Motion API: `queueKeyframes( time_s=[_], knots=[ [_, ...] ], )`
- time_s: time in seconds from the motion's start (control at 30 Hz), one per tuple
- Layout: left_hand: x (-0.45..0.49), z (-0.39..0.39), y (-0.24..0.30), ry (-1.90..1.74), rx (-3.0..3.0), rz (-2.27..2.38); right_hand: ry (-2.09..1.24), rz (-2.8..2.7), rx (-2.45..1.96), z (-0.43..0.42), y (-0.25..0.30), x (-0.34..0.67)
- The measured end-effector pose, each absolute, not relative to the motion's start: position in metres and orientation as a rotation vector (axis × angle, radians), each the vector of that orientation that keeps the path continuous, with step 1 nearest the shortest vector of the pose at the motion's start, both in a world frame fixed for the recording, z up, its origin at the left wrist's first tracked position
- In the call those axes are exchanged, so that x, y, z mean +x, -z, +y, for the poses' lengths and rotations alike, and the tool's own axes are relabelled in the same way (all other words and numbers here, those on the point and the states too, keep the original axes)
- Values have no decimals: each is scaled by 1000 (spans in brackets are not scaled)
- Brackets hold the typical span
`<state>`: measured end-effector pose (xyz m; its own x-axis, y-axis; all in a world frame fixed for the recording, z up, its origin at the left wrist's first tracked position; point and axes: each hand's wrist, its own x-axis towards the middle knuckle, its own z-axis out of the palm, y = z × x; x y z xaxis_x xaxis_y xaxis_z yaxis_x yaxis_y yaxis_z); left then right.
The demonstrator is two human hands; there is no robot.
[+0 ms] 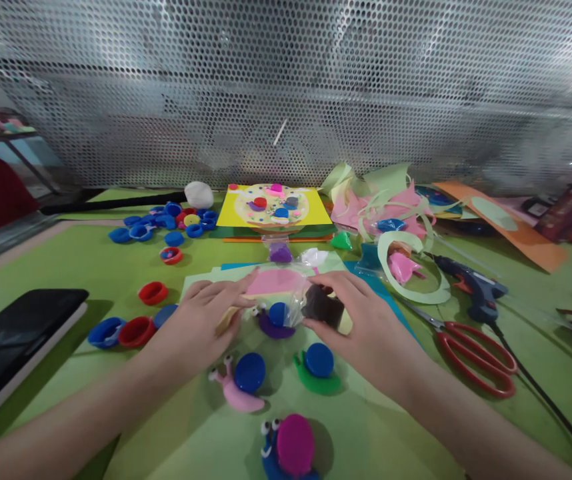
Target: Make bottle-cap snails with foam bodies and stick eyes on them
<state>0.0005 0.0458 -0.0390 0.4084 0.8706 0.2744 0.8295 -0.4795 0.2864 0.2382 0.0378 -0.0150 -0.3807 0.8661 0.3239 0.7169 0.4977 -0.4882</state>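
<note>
Over the middle of the table, my right hand (353, 307) pinches a clear plastic bag with a dark brown lump (322, 307) of what looks like modelling clay. My left hand (213, 313) is partly curled, a tan piece (227, 321) tucked against its thumb and palm. Pink paper (273, 282) lies just beyond the fingers. Between the hands sits a purple clay snail (277, 328) with a blue cap shell, partly behind the bag. Nearer me are a pink snail (239, 387), a green snail (319, 370) and a blue snail with a magenta shell (293, 447).
Red-handled scissors (481, 357) and a glue gun (473, 287) with its cord lie right. Blue and red bottle caps (153, 293) and a black phone-like device (21, 347) are left. A yellow decorated card (236, 207) and paper scraps (366, 200) stand before the perforated metal panel (286, 87).
</note>
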Motion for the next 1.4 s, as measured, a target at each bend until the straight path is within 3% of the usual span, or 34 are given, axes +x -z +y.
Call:
queueKeyframes(
  time_s=[0.57,0.83,1.0,1.4],
  knots=[
    [0,41,38,-582,2506,1548,-350,-2205,-1297,38,15,239],
    [9,27,24,-1034,2418,1556,-482,-2219,-1234,34,12,236],
    [20,10,24,-1068,2463,1373,-517,-2350,-1056,28,18,232],
    [36,0,24,-1138,1502,1438,-312,-2431,-857,20,22,227]
  ],
)
